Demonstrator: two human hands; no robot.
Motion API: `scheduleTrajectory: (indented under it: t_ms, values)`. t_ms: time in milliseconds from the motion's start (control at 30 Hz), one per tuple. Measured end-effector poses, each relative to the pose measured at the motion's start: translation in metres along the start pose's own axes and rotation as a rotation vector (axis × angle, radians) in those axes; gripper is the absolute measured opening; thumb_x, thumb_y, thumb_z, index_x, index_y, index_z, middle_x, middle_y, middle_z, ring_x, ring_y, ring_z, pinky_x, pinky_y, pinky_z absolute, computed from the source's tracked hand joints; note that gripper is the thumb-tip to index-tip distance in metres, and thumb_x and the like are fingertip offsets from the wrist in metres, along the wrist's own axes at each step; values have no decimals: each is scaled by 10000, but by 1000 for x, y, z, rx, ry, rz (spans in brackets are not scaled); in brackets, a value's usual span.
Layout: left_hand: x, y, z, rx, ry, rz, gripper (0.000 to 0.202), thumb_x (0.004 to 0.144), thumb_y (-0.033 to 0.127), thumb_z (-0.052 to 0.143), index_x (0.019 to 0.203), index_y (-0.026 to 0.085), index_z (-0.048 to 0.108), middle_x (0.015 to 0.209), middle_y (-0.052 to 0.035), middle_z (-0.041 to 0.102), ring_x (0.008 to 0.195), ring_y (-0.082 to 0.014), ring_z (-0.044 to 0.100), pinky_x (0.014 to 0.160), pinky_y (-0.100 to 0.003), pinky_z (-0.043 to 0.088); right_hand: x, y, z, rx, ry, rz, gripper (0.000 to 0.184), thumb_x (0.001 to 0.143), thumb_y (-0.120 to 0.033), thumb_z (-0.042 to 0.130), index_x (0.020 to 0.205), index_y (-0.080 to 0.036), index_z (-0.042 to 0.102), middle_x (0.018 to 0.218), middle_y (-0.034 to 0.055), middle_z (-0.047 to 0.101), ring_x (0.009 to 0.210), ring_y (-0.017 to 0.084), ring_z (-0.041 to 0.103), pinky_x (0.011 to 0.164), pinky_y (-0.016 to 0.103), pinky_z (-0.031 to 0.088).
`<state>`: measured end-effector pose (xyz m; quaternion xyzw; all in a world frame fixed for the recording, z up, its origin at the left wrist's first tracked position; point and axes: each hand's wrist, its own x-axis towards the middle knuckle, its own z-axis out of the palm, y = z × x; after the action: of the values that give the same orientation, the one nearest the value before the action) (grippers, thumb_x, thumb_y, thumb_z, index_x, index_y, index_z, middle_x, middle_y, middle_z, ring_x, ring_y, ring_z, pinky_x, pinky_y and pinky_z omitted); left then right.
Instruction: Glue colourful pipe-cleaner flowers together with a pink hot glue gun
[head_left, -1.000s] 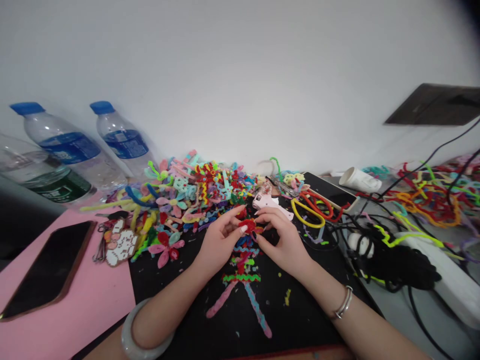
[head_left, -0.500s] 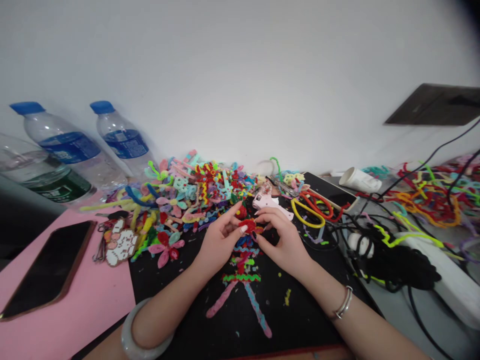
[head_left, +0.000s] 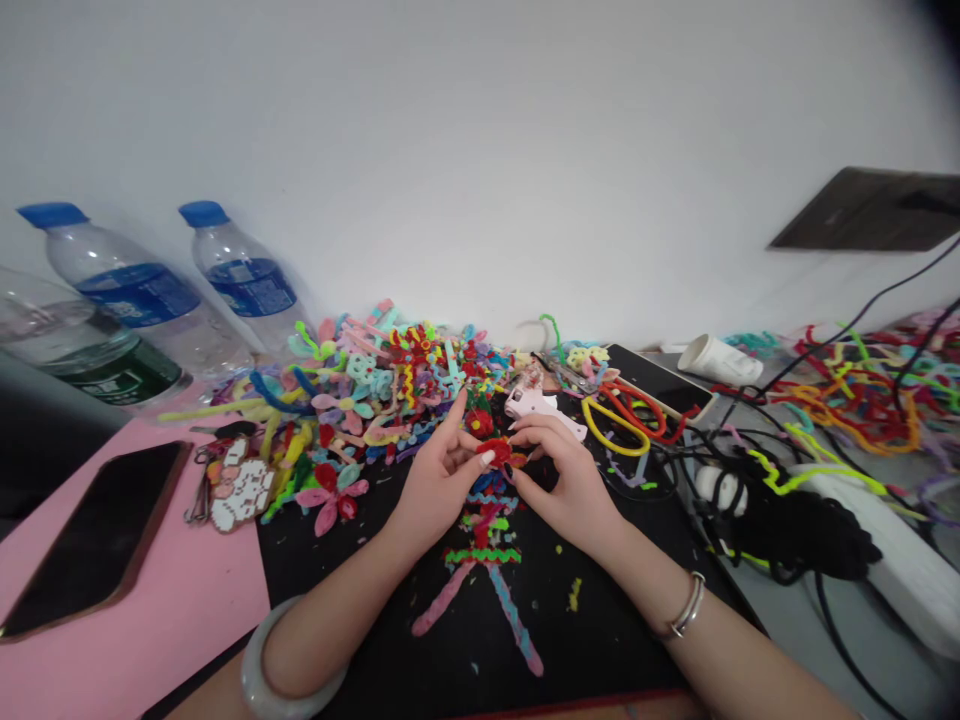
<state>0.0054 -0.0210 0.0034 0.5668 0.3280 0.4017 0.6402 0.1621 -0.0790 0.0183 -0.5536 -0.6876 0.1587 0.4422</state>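
Note:
Between both hands is a small red pipe-cleaner flower (head_left: 493, 452) with a touch of orange on its right side. My left hand (head_left: 442, 475) pinches its left edge between thumb and fingers, the index finger pointing up. On the other side, my right hand (head_left: 559, 475) grips it with thumb and fingertips. Just below the hands, a pipe-cleaner figure (head_left: 484, 555) lies on the black mat (head_left: 600, 640), with a green and red zigzag band and two legs, one pink, one blue and pink. Its upper part is partly covered by the hands.
A heap of colourful pipe-cleaner pieces (head_left: 405, 370) lies against the wall. Scissors with a yellow handle (head_left: 616, 428), a pink tool (head_left: 541, 408) and a phone (head_left: 656, 380) are at the right. Cables and a white power strip (head_left: 892, 550) stand further right; bottles (head_left: 244, 280) and another phone (head_left: 94, 540) at left.
My left index finger has straightened a little and points more upward, away from the flower. Otherwise both hands stay in place around the flower.

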Motion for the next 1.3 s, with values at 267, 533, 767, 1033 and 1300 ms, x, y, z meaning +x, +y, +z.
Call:
scheduleTrajectory:
  t_ms: [267, 533, 767, 1033, 1300]
  values:
    - [0, 3, 2, -36, 24, -8, 906, 755, 191, 618, 1444, 225, 31, 699, 49, 532, 656, -83, 501, 683, -211, 404, 1, -2, -1, -4, 2, 4, 263, 728, -99, 557, 967, -209, 561, 1071, 92, 551, 1009, 208, 541, 742, 326, 504]
    - [-1, 3, 2, -68, 25, 11, 958, 756, 174, 615, 1435, 266, -55, 685, 56, 542, 641, -84, 519, 680, -214, 416, 0, -2, -1, -11, 9, 1, 275, 722, -105, 560, 974, -213, 567, 1069, 93, 559, 1009, 216, 544, 773, 345, 500]
    - [-1, 3, 3, -62, 43, 15, 979, 752, 180, 618, 1430, 260, -84, 669, 63, 546, 626, -78, 512, 665, -203, 419, 1, -1, -1, -21, 8, -8, 276, 719, -95, 566, 969, -213, 565, 1061, 89, 563, 1016, 214, 541, 859, 382, 470]
    - [-1, 1, 2, -63, 44, 14, 986, 746, 193, 629, 1431, 265, -76, 663, 65, 556, 619, -80, 519, 654, -199, 421, 1, -1, 0, -21, 23, -19, 273, 713, -97, 565, 957, -219, 565, 1045, 87, 576, 1020, 223, 544, 863, 392, 465]
    - [-1, 2, 2, -69, 42, 12, 969, 750, 170, 620, 1434, 266, -61, 670, 61, 550, 615, -77, 512, 652, -201, 416, 1, -2, -1, -21, 14, -13, 264, 714, -91, 569, 948, -212, 559, 1047, 86, 566, 1033, 213, 533, 864, 370, 466]
